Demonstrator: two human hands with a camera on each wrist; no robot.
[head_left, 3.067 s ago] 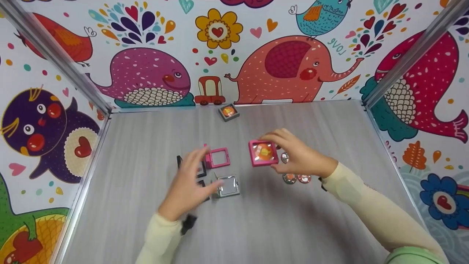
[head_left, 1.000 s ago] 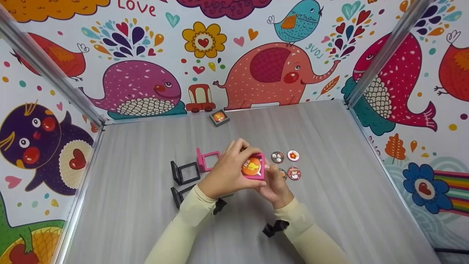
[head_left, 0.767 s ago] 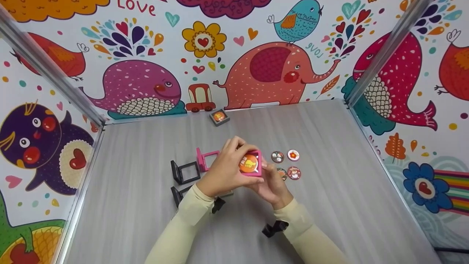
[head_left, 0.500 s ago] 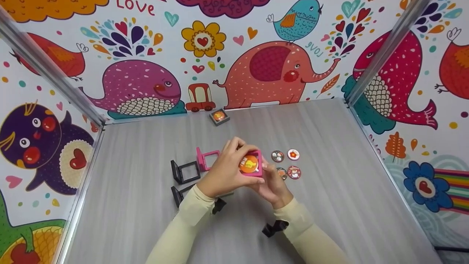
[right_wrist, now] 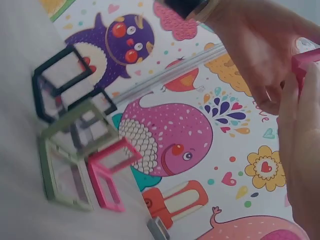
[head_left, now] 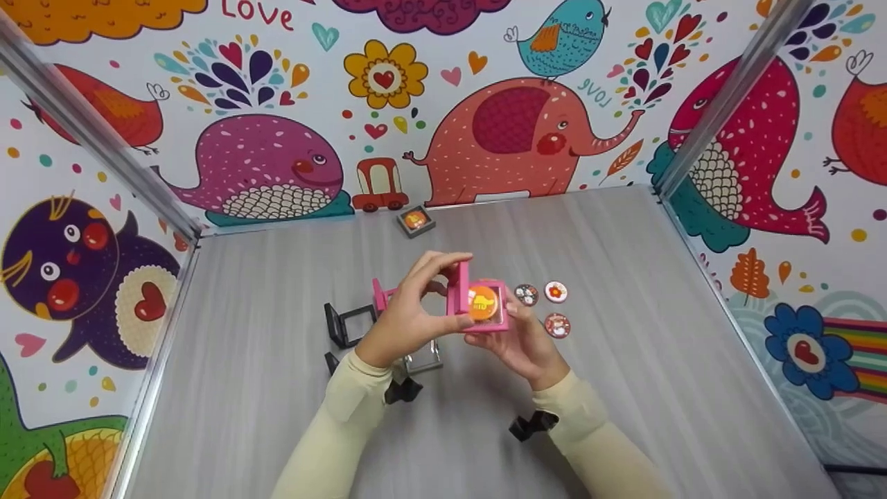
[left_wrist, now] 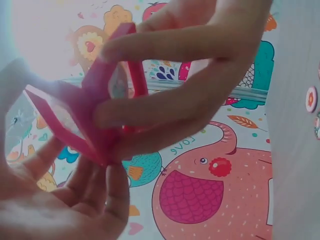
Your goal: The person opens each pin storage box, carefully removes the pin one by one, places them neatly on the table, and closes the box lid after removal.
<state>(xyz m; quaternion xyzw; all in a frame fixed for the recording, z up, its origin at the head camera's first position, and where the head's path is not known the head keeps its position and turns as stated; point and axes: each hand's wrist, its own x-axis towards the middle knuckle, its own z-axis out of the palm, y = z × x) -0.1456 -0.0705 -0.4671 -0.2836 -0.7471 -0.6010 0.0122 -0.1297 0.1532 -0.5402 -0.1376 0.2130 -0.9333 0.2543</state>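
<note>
Both hands hold a small hinged pink display case [head_left: 504, 320] up over the table, swung partly apart like a book, with an orange round badge [head_left: 484, 305] showing against its clear film. My left hand [head_left: 402, 322] pinches the raised half, thumb below and fingers above. My right hand [head_left: 530, 346] grips the other half by its right edge. In the left wrist view the pink case [left_wrist: 92, 112] stands in a V between the fingers of both hands. In the right wrist view only a corner of the pink case [right_wrist: 305, 59] shows.
Left of the hands stand unfolded cases: a black one [head_left: 352, 326], a second pink one [head_left: 380, 296] and a grey-green one [head_left: 424, 362], partly hidden. Several round badges [head_left: 556, 292] lie to the right. A grey case [head_left: 416, 222] with an orange badge sits near the back wall.
Earlier my right hand alone held the pink case, closed; then both hands took it. Since half a second ago its halves have swung apart, the left-hand half tilting up.
</note>
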